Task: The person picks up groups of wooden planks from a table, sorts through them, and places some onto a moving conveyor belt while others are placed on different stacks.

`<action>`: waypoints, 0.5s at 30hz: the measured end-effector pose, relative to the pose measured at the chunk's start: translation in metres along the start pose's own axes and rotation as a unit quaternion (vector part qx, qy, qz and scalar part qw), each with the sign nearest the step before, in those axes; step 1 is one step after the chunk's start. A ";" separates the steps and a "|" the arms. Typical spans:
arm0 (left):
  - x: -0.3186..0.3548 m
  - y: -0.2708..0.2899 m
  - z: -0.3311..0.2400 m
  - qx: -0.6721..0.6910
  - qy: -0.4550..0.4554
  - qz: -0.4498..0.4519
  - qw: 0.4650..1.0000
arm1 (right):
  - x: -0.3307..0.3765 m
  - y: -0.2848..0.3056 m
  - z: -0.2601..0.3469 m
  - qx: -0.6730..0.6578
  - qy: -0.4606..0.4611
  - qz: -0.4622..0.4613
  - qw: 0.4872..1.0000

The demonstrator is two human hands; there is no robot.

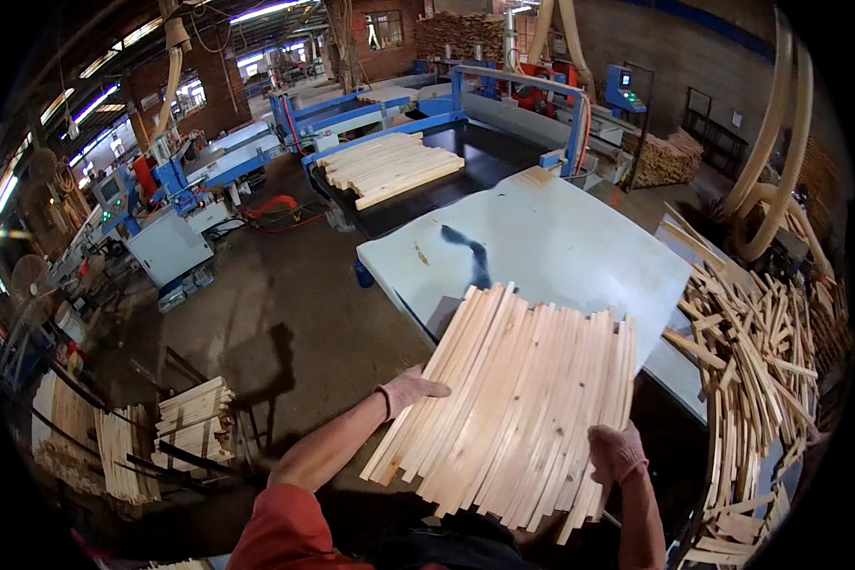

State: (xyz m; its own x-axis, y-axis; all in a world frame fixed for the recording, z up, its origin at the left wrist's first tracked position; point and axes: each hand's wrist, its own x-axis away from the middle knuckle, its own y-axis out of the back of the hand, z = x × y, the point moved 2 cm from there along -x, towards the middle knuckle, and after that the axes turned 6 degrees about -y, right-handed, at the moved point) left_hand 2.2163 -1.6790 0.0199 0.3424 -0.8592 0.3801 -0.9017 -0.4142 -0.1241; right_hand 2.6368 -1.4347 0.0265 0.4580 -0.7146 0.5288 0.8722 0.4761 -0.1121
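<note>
A wide row of pale wooden strips (513, 399) lies side by side between my hands, its ends uneven. Its far end overlaps the near part of a white tabletop (560, 237); whether it rests there I cannot tell. My left hand (413, 391), in a pinkish work glove, is closed on the left edge, thumb on top and the other fingers hidden beneath. On the right edge, nearer to me, my gloved right hand (617, 452) is also closed round the strips. Beyond the tabletop, a second row of wooden strips (389, 166) lies on a black conveyor belt (470, 142).
A blue machine frame (579, 123) spans the belt. At the right is a large heap of loose wood offcuts (750, 380). Stacked boards (195, 423) sit on a dark rack at the lower left. A white machine cabinet (169, 249) stands on the concrete floor (294, 266).
</note>
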 end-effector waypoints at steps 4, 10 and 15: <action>-0.094 0.042 -0.031 -0.056 -0.023 0.026 0.998 | -0.059 -0.027 0.031 -0.012 0.029 -0.064 0.997; -0.238 0.095 -0.100 -0.331 -0.024 0.002 0.943 | -0.151 -0.070 0.067 -0.095 0.045 -0.069 0.992; -0.300 0.120 -0.204 -0.616 0.073 -0.021 0.784 | -0.209 -0.135 0.080 -0.082 0.039 -0.155 0.984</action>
State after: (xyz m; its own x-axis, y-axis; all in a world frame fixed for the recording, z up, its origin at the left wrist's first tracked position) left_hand 1.9513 -1.4099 0.0777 0.4268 -0.7713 0.4721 -0.4911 0.2407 0.8372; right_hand 2.4102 -1.3088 -0.0020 0.1717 -0.8525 0.4937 0.9851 0.1449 -0.0923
